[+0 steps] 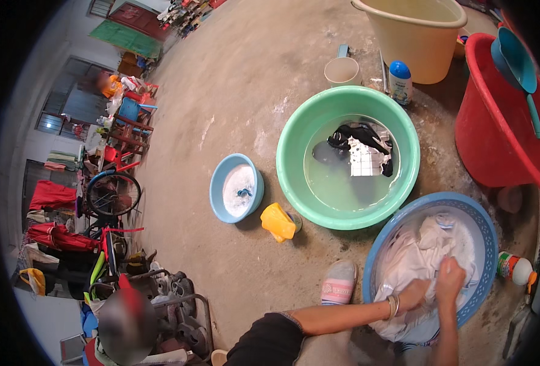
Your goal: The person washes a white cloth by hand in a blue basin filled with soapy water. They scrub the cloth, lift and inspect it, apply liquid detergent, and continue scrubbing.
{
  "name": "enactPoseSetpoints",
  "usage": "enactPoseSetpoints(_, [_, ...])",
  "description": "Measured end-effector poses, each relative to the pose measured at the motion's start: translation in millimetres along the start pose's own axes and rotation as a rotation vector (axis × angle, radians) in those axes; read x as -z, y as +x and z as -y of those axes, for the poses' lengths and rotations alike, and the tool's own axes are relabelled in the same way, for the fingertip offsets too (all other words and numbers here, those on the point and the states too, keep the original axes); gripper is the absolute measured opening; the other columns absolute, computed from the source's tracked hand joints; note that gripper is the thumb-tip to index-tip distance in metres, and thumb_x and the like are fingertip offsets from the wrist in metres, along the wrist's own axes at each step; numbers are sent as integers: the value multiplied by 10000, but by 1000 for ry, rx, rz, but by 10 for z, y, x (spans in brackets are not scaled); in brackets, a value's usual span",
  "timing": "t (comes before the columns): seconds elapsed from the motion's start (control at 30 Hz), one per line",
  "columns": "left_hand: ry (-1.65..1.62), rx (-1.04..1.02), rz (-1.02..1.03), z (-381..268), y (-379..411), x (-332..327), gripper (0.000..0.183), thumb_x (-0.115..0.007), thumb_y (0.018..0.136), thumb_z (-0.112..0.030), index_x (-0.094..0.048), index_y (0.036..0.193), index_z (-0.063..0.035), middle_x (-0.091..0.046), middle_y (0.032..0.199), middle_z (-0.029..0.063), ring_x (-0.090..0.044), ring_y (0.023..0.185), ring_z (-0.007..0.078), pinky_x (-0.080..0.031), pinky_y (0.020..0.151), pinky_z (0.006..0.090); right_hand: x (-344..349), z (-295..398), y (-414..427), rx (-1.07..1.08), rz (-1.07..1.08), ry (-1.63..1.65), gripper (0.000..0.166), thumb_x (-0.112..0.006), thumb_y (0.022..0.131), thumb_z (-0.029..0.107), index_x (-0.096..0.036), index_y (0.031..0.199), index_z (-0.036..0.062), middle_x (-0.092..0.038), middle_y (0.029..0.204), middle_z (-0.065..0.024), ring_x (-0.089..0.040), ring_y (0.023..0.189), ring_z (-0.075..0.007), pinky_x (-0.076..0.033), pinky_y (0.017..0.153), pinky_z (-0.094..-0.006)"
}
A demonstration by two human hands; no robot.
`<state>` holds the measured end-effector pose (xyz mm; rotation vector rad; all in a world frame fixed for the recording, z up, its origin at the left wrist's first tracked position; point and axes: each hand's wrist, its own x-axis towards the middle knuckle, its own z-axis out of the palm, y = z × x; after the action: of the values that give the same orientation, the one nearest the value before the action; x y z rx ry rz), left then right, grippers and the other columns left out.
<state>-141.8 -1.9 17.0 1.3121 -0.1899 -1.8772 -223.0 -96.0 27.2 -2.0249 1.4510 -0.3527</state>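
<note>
A blue plastic basin [488,274] with a patterned rim holds a soaked, pale garment [427,249] in soapy water. My left hand [414,295], slightly blurred and with bangles at the wrist, is on the cloth. Beside it my right hand [450,274] is closed in a fist on a bunched part of the same garment. Part of the cloth hangs over the basin's near edge. Touching this basin is a larger green basin [293,183], where a black-and-white checked garment [366,146] lies in water.
A small blue bowl [260,183] contains white powder with a scoop. Next to it sits a yellow cloth [279,222]. A blue-capped bottle [400,84], a mug [341,72], a cream bucket [411,41] and a red tub [494,114] stand behind. Another bottle [521,270] lies at right.
</note>
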Motion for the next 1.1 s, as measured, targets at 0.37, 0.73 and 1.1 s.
enactPoseSetpoints(0.37, [121,-176,-94,109,105,-2,250,-465,879,-224,-542,744,-28,-484,541,48,-469,466,113,-340,368,306,46,14,14,-32,-39,52,247,-564,811,126,-484,610,8,-466,543,-210,-479,490,-385,-370,481,-453])
enactPoseSetpoints(0.73, [950,-810,-157,197,238,60,225,-452,861,-228,-551,721,-83,-604,674,86,-540,566,214,-443,552,354,-41,-70,-192,224,6,79,179,-593,773,135,-535,618,67,-533,566,-163,-547,504,-319,-415,489,-443])
enactPoseSetpoints(1.1, [-553,283,-249,-352,-45,-40,329,-409,906,-312,-514,708,-71,-406,502,-6,-317,381,95,-187,348,287,100,496,-448,365,-36,163,188,-534,810,122,-531,633,61,-531,569,-151,-556,507,-312,-432,447,-387])
